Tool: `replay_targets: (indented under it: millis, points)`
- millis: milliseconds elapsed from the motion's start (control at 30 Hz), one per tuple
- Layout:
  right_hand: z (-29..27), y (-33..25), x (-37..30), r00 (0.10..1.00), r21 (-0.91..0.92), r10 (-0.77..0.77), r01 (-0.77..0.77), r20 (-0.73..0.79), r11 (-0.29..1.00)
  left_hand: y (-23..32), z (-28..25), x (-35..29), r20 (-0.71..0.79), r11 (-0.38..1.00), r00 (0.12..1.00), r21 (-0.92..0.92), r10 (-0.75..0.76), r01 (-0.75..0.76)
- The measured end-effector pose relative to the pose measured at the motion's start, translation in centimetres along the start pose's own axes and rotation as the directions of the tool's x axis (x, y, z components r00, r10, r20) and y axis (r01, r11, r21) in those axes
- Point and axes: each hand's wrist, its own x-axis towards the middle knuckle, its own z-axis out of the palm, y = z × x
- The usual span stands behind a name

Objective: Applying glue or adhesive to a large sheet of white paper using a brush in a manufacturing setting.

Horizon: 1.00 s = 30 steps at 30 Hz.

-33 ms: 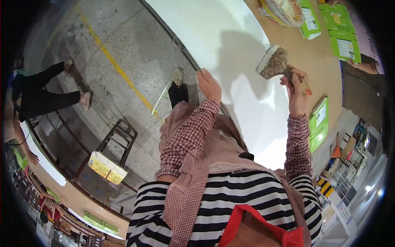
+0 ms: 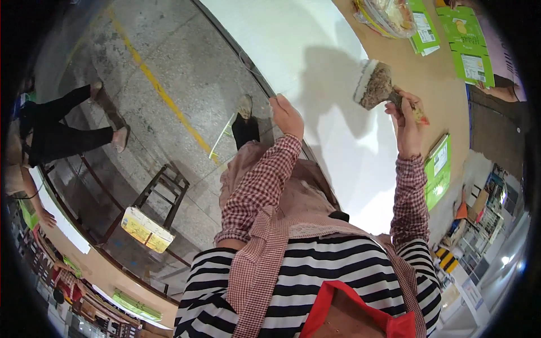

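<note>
A wide flat brush (image 2: 375, 85) with brown, matted bristles and a white tip edge is in my right hand (image 2: 408, 121). Its fingers close round the short handle, whose end shows yellow and red. Bristles point to the left, over the right edge of a large white sheet (image 2: 332, 129), where a dark shadow falls. My left hand (image 2: 288, 117) is at the sheet's left edge, fingers curled together. Whatever may be between those fingers is hidden.
The sheet lies on a tan table (image 2: 428, 84). Green printed cartons (image 2: 438, 169) and a clear plastic bag (image 2: 389, 17) are along its right side. A dark stool frame (image 2: 163, 191) stands on the floor at left. Another person's legs (image 2: 73, 127) show far left.
The brush and my right hand have shifted very slightly to the right, with the brush turned a little more upright. My left hand stays at the sheet's edge.
</note>
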Motion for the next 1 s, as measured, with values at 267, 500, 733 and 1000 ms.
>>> replay_targets:
  millis: [267, 500, 733, 1000]
  points:
    - [5.0, 1.7, 2.2, 0.931, -0.127, -0.265, 0.303, 0.252, 0.945, -1.0, 0.1, -0.1, -0.049, 0.989, 0.988, 0.012, 0.145, -0.145]
    - [13.0, 4.2, 9.1, 0.809, -0.194, -0.501, 0.569, 0.308, 0.799, -0.7, 0.4, -0.2, -0.052, 0.989, 0.991, -0.076, 0.126, -0.13]
    - [7.7, 6.2, 4.0, 0.823, -0.291, -0.371, 0.515, 0.43, 0.806, -1.5, 0.1, 0.2, -0.006, 0.994, 0.999, -0.099, 0.043, -0.043]
    - [2.6, 3.9, -1.7, 0.831, -0.417, -0.328, 0.519, 0.449, 0.746, -1.5, 0.4, 0.1, -0.051, 0.99, 0.99, -0.038, 0.135, -0.137]
